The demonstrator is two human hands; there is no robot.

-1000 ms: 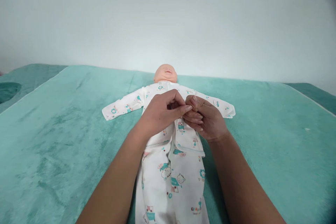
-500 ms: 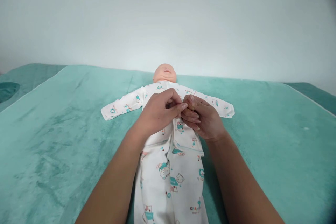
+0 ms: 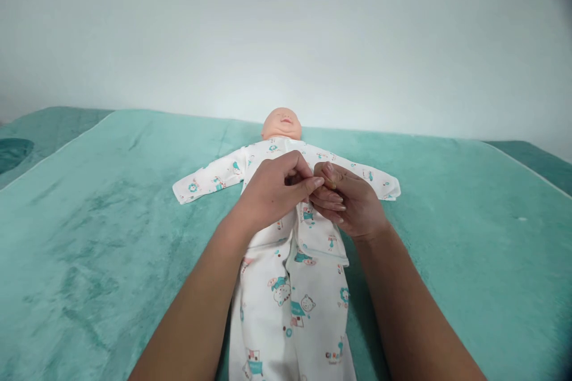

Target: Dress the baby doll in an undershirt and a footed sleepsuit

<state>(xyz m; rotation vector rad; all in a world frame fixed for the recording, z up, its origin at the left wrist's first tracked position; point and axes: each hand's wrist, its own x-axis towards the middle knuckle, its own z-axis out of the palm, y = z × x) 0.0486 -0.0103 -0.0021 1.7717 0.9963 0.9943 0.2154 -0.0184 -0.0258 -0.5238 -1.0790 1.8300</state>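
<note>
A baby doll lies on its back, head at the far end, dressed in a white printed baby shirt and matching baby trousers. Over the doll's chest my left hand is closed, thumb and forefinger pinched at the shirt's front. My right hand meets it there, its fingers curled and its thumb pressed to the forefinger on the front edge. The fingertips of both hands nearly touch, and they hide the exact bit of cloth between them. Below the hands the shirt's front hangs parted over the trousers.
A teal plush cover spreads under the doll and out to both sides. Behind it rises a pale plain wall. The shirt's sleeves stretch out left and right.
Both hands keep nearly the same grip at the shirt's front. The fingertips have shifted very slightly to the right, and the whole view has moved a little with them.
</note>
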